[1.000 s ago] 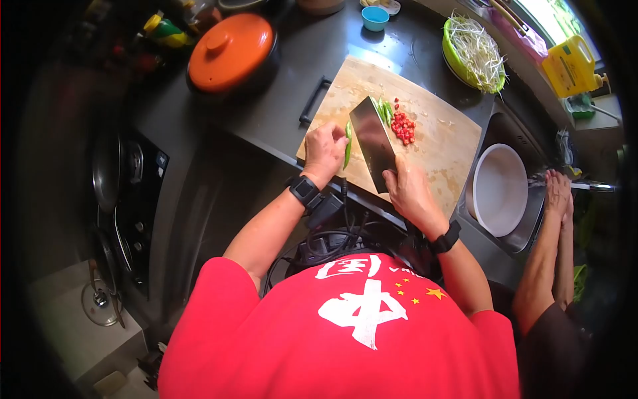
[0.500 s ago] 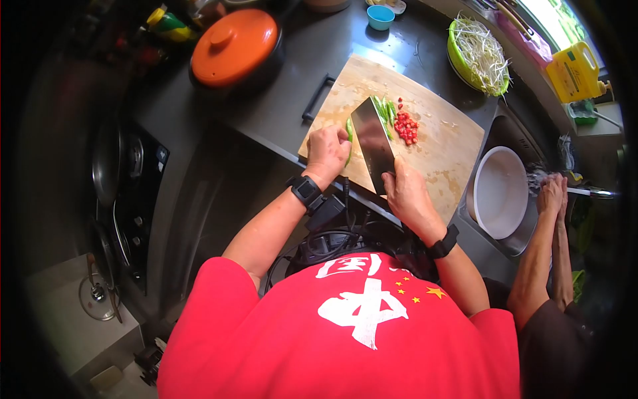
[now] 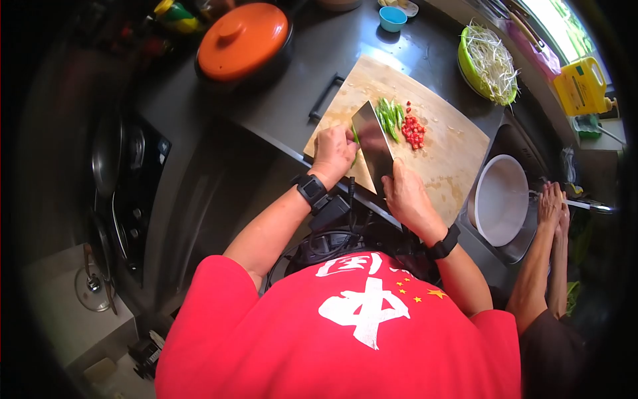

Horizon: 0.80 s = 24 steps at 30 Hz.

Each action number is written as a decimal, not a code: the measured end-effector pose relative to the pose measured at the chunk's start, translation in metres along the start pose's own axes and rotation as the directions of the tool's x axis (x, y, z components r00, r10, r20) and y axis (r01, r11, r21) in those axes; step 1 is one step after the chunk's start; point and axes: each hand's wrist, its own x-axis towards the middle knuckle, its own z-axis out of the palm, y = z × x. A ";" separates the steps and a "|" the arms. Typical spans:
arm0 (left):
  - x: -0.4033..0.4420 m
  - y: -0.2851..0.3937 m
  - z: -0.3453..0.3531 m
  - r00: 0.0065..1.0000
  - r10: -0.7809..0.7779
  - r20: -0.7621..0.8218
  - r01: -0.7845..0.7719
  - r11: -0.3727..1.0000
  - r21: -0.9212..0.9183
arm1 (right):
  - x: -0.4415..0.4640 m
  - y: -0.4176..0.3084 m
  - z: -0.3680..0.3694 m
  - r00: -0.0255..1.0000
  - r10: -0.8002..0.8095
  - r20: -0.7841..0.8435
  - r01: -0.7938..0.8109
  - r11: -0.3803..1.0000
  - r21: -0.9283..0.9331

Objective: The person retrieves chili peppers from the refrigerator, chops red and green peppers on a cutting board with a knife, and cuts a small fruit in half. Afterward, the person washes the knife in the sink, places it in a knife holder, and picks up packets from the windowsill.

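Observation:
My right hand (image 3: pixel 407 193) is closed around the handle end of a cleaver (image 3: pixel 373 143), whose broad blade stands over the wooden cutting board (image 3: pixel 445 120). On the blade's left side, my left hand (image 3: pixel 334 151) is closed on a green chili pepper (image 3: pixel 355 136), its fingers bent close to the blade. Most of that pepper is hidden by the fingers and the cleaver. Cut green chili pieces (image 3: pixel 390 118) lie just right of the blade, beside a small heap of chopped red chili (image 3: pixel 413 132).
An orange-lidded pot (image 3: pixel 242 41) stands at the back left. Bean sprouts (image 3: pixel 490 63) fill a green basket at the back right, near a blue bowl (image 3: pixel 393 19). Another person's hands (image 3: pixel 553 206) are at the sink by a white basin (image 3: pixel 501 199).
The view has shifted slightly. The cleaver has moved a little left, away from the cut green pieces, and more of them show. The other person's hands have shifted under the tap.

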 end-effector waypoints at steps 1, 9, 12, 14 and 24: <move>0.000 0.001 -0.002 1.000 0.003 0.002 -0.003 1.000 0.006 | 0.002 0.000 0.001 1.000 -0.006 0.000 0.006 1.000 0.009; 0.000 -0.002 -0.001 1.000 -0.013 -0.002 0.013 1.000 0.013 | 0.052 0.005 0.024 0.993 -0.055 -0.105 0.056 0.998 0.008; -0.001 -0.005 -0.001 1.000 0.008 -0.020 -0.007 1.000 0.023 | 0.041 0.007 0.012 0.998 -0.002 -0.059 0.009 0.993 0.116; -0.002 -0.009 -0.002 0.999 -0.015 -0.029 0.014 1.000 -0.015 | 0.027 0.013 0.008 0.997 0.071 -0.040 -0.067 0.993 0.102; -0.002 -0.020 0.004 0.993 -0.109 -0.037 0.101 0.979 -0.176 | -0.002 -0.002 -0.006 0.999 -0.035 -0.022 0.036 0.999 0.022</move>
